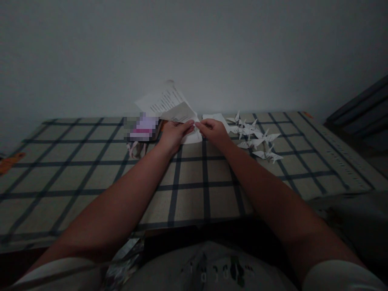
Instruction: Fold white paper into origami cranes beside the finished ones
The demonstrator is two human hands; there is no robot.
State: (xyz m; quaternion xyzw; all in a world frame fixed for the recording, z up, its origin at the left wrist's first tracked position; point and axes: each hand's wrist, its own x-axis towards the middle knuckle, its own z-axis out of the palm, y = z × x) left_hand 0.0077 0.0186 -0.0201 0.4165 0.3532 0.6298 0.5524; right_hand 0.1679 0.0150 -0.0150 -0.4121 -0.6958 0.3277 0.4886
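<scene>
A printed sheet of paper (169, 101) is held up above the table, part of it folded over. My left hand (177, 135) pinches its lower edge between thumb and fingers. Close beside it, my right hand (214, 127) grips the same paper near its corner, the thumbs almost touching. Below the hands the lower part of the paper (194, 138) hangs or lies near the cloth; I cannot tell which. Several folded paper cranes (254, 137) sit to the right of my right hand. Behind that hand lies a white paper piece (216, 118).
A phone-like object (144, 127) with a blurred screen leans on a small pinkish stand (138, 148) at the left. A checked cloth (189, 202) covers the table. The pale wall (194, 48) rises behind it. Dark fabric (360, 109) hangs at the far right.
</scene>
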